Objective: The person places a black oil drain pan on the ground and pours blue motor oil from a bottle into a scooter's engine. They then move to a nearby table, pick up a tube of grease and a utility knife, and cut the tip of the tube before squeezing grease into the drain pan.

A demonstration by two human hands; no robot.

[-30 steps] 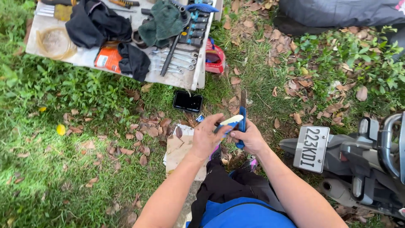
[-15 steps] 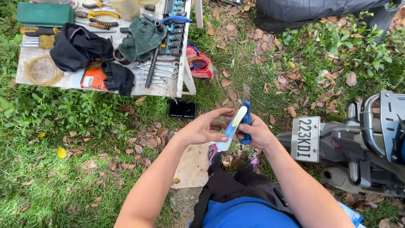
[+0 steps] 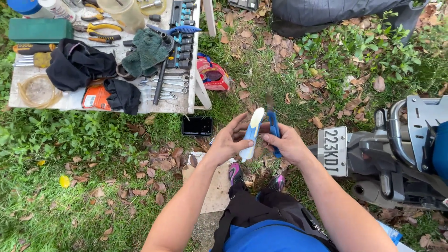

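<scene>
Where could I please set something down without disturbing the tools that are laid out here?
The white board is crowded with wrenches, dark cloths and pliers. Free room is the grass between the board's near edge and the black phone, and the leafy patch between the red case and the motorbike.

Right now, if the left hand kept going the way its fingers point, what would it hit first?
Likely the right hand: the left hand points across at it, past the blue-and-white tool held between them. Depth is unclear.
</scene>
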